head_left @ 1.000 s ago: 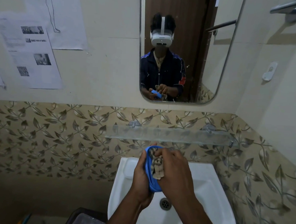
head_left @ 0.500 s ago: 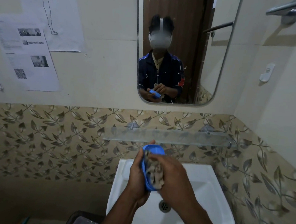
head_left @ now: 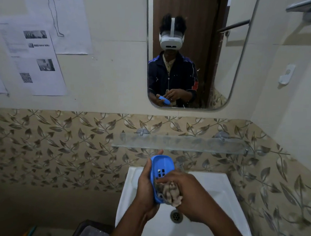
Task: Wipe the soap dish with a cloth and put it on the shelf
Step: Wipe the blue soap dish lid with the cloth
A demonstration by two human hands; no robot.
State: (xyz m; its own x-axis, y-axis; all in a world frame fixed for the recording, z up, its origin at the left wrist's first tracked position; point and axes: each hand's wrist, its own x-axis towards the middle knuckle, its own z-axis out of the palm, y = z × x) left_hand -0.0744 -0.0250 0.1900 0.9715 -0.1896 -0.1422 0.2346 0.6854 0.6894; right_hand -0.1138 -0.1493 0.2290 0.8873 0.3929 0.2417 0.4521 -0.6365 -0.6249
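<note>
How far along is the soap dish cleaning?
Nothing is finished yet. Wiping is in hand: the left hand holds the blue soap dish over the sink while the right hand rubs the cloth inside. The glass shelf awaits it.

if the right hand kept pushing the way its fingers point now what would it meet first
The right hand, gripping the crumpled beige cloth, points left into the blue plastic soap dish. It would likely press the cloth against the dish's inside first, with the left hand behind it.
</note>
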